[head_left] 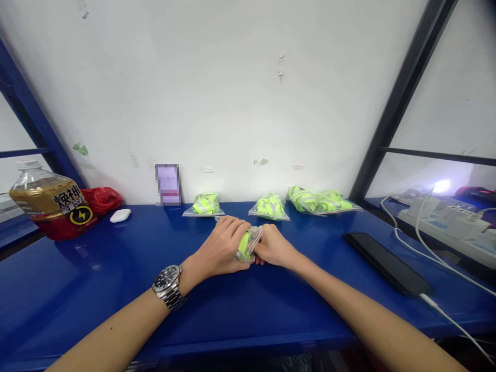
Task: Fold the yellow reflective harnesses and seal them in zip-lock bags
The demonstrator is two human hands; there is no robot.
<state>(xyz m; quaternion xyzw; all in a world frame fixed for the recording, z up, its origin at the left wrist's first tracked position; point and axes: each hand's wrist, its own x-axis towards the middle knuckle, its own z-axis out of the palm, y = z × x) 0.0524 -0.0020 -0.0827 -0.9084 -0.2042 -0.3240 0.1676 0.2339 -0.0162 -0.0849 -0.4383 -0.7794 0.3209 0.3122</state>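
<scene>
Between my two hands is a clear plastic zip bag (245, 246) with folded neon-yellow and silver reflective fabric inside. My left hand (225, 244) wraps over the bag's left side, its fingers curled around it. At the bag's right edge, my right hand (272, 244) pinches the plastic near the opening; some of its fingertips are hidden. Behind my hands, similar bags of yellow fabric lie along the wall: one bag (206, 204) left of centre, another bag (269, 206) in the middle, and bulkier bagged fabric (320, 200) to the right.
On the blue table (116, 294), a large drink bottle (54, 201), red plastic bag (103, 200) and white earphone case (120, 215) stand left. A blurred upright phone-like panel (169, 185) leans on the wall. Right are a black phone (387, 262) on a cable and a power strip (457, 222).
</scene>
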